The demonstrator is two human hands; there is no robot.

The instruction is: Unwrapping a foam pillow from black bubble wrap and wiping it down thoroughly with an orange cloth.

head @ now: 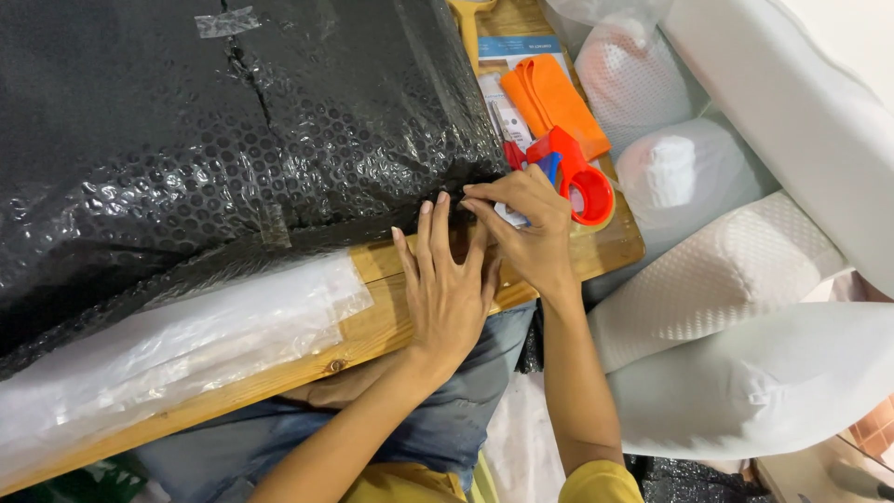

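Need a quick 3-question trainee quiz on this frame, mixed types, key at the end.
1. True or false: the left hand lies flat with its fingers spread against the black bubble-wrapped bundle.
2. Which hand is nearer the red tape dispenser? A) left B) right
3. Fill in: the orange cloth lies on the ____ table.

Key: 1 true; 2 B, the right hand; 3 wooden.

Big parcel point(214, 130) right at the fingertips point(440, 200) = black bubble wrap, v glossy, bumpy plastic w/ clear tape strips. Table point(382, 326) under the left hand's point(447, 289) palm is bare pale wood, matt, knots showing. Tape dispenser point(577, 177) just past the right hand point(526, 233): shiny red plastic. Orange cloth point(549, 98) beyond looks soft, matt.
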